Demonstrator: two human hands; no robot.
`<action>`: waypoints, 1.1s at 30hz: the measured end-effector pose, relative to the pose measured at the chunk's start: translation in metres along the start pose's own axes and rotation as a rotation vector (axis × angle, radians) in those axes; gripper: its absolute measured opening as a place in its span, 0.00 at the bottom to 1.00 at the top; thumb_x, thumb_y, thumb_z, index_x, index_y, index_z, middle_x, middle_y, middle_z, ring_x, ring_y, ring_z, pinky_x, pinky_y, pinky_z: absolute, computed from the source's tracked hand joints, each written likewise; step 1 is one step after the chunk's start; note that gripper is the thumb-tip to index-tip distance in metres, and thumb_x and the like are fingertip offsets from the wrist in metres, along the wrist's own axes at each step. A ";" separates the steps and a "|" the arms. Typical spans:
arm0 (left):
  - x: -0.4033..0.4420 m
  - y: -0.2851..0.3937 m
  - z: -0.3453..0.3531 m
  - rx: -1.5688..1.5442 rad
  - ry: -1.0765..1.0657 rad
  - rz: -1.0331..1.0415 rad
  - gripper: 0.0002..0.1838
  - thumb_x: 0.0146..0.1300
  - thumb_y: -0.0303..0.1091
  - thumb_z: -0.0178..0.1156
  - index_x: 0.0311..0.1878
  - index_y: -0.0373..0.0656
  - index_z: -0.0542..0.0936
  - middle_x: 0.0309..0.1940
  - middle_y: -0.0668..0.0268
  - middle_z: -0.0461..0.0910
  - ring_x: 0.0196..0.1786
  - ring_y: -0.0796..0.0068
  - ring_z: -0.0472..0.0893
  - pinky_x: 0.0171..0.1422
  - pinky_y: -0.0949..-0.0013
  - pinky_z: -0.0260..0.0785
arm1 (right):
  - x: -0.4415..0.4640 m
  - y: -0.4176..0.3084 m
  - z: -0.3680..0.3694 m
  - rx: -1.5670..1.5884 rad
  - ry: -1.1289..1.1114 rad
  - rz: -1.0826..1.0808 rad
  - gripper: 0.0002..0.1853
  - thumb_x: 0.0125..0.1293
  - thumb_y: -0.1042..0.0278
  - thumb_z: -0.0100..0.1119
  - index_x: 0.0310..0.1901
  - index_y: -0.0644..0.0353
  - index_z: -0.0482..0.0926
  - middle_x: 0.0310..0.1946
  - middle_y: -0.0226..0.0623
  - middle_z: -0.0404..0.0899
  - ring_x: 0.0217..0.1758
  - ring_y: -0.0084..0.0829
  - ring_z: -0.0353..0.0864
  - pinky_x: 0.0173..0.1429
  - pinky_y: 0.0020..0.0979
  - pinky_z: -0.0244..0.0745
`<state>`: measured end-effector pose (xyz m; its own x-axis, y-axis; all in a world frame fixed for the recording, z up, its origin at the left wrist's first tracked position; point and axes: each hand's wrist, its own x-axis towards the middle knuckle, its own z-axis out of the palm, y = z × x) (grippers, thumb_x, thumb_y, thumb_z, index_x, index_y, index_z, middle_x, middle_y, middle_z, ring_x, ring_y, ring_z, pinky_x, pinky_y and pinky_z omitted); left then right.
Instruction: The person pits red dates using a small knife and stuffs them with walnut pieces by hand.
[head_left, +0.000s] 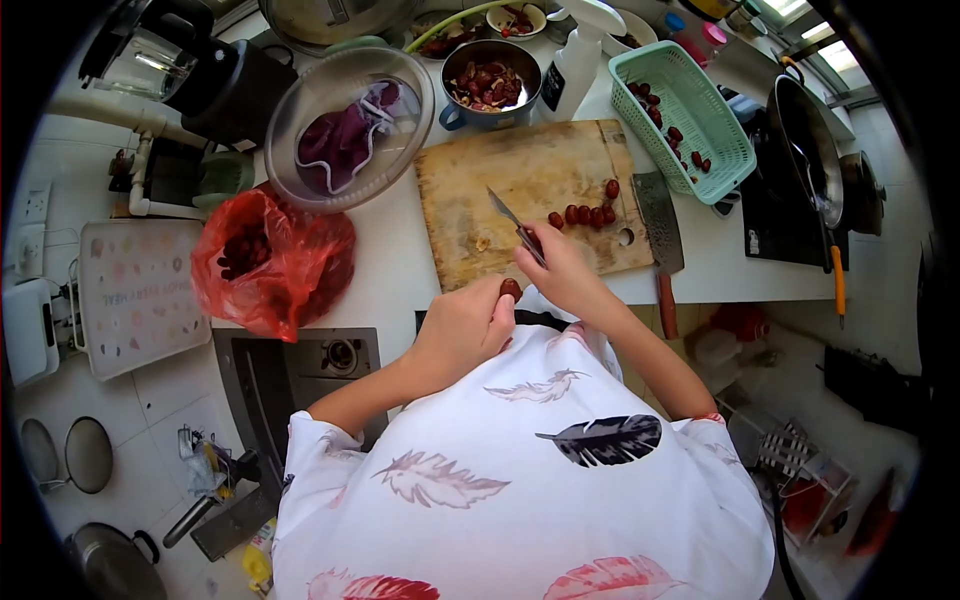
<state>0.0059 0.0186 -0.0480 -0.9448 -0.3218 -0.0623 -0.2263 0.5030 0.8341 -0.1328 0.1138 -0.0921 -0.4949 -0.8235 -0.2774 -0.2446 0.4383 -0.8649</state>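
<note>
My left hand [472, 318] is closed around a red date [511, 289], whose top shows above the fingers near the front edge of the cutting board. In my right hand [562, 262] is a small knife [508, 212], gripped by its dark handle with the blade pointing up and left over the wooden cutting board [470, 180]. Several red dates [584, 215] lie in a loose row on the board's right part. A small pale scrap [482, 243] rests on the wood left of the knife.
A red plastic bag [300, 250] of dates sits left, below a plastic basin [280, 170] with a purple cloth. Behind the board stand a blue pot [480, 118] of cut dates and a spray bottle [575, 70]. A cleaver [658, 225] and a green basket [720, 130] are at right.
</note>
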 end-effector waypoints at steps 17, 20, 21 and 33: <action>-0.008 0.007 -0.009 0.256 -0.172 0.304 0.07 0.54 0.33 0.49 0.29 0.39 0.70 0.21 0.59 0.72 0.22 0.60 0.74 0.26 0.62 0.67 | -0.064 -0.053 -0.017 -0.246 -0.209 -0.226 0.10 0.57 0.63 0.49 0.30 0.63 0.68 0.19 0.47 0.73 0.21 0.47 0.73 0.26 0.40 0.67; -0.013 0.003 -0.002 0.269 -0.136 0.276 0.07 0.54 0.33 0.49 0.30 0.39 0.71 0.20 0.59 0.74 0.21 0.60 0.74 0.25 0.62 0.67 | -0.063 -0.047 -0.011 -0.190 -0.145 -0.234 0.09 0.55 0.65 0.50 0.29 0.63 0.68 0.18 0.47 0.72 0.21 0.46 0.72 0.26 0.39 0.67; -0.013 0.000 0.001 0.224 -0.115 0.258 0.07 0.55 0.33 0.49 0.31 0.39 0.71 0.20 0.59 0.74 0.20 0.60 0.74 0.24 0.61 0.68 | -0.063 -0.045 -0.009 -0.189 -0.145 -0.235 0.09 0.55 0.65 0.50 0.29 0.63 0.68 0.18 0.47 0.72 0.21 0.46 0.72 0.26 0.39 0.67; -0.017 -0.001 0.010 -0.223 -0.184 -0.027 0.10 0.59 0.33 0.43 0.37 0.39 0.72 0.27 0.54 0.76 0.29 0.53 0.76 0.36 0.58 0.68 | -0.067 -0.041 0.002 0.015 -0.101 -0.151 0.05 0.51 0.74 0.47 0.28 0.64 0.64 0.16 0.46 0.68 0.17 0.44 0.68 0.23 0.35 0.63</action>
<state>0.0198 0.0317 -0.0534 -0.9709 -0.1715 -0.1671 -0.2131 0.3007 0.9296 -0.0885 0.1502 -0.0391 -0.3668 -0.9120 -0.1836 -0.2969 0.3018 -0.9060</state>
